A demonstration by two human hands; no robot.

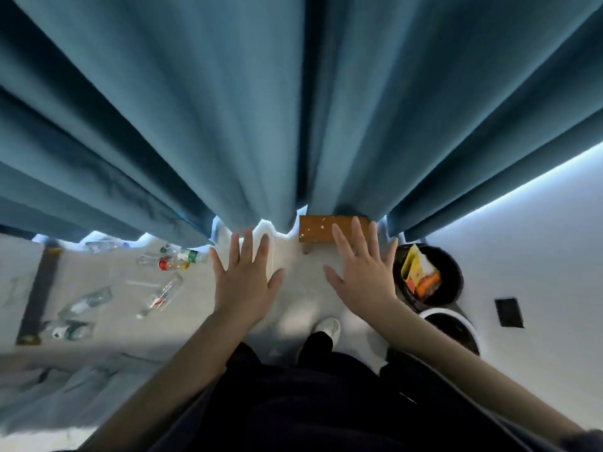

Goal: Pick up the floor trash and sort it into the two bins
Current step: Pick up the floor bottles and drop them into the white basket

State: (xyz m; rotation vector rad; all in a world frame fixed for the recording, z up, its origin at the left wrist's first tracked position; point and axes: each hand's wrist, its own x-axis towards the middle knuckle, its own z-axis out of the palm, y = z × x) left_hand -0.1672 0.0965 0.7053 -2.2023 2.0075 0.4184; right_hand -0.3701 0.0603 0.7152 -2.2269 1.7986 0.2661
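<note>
Plastic bottles [171,264]: scattered on the floor [300,288], all off the left hand's outer side; none lies beyond the right hand.
Left hand [246,282]: palm down, fingers straight and fanned wide, holding nothing.
Right hand [360,278]: likewise flat, spread and empty, beside the left with bare floor between them.
Green-label bottle [191,255]: the nearest piece, just off the left little fingertip, lying on its side with its long axis pointing roughly at that hand.
Clear bottle [161,296]: further out from the left hand and lower, on a diagonal, its upper end leaning towards the hand.
Black bin [455,272]: just outside the right little finger, with orange and yellow wrappers [421,272] inside.
White bin [470,324]: beside the right forearm, touching or nearly touching the black bin; dark liner, contents cannot be told.
Box [316,228]: orange-brown, past the right fingertips at the curtain [261,109] hem.
Nearer hand: the left for every bottle, the right for both bins.
Coming move, as judged: a reach out leftwards, gripping across the green-label bottle's barrel, then a carry past the body to the bins on the right.
</note>
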